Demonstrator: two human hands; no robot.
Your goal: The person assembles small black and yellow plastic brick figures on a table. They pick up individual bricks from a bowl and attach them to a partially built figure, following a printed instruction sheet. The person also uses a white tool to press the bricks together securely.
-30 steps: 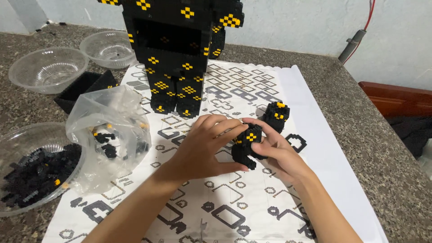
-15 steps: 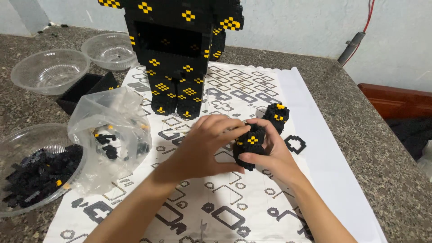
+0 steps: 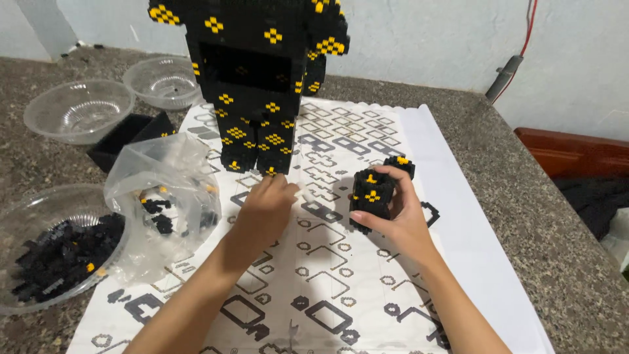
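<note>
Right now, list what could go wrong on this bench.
The right hand grips the small black block piece above the sheet; a slip could break it apart. The left hand sits close to the tall block figure's feet; a nudge might topple it. The plastic bag lies open, so loose bricks could spill.

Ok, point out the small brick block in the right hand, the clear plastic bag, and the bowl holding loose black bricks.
small brick block (image 3: 371, 196), head view, on its front face with the yellow marks.
clear plastic bag (image 3: 164, 190), head view, on its crumpled upper side.
bowl of black bricks (image 3: 26, 210), head view, on its clear upper rim.
</note>
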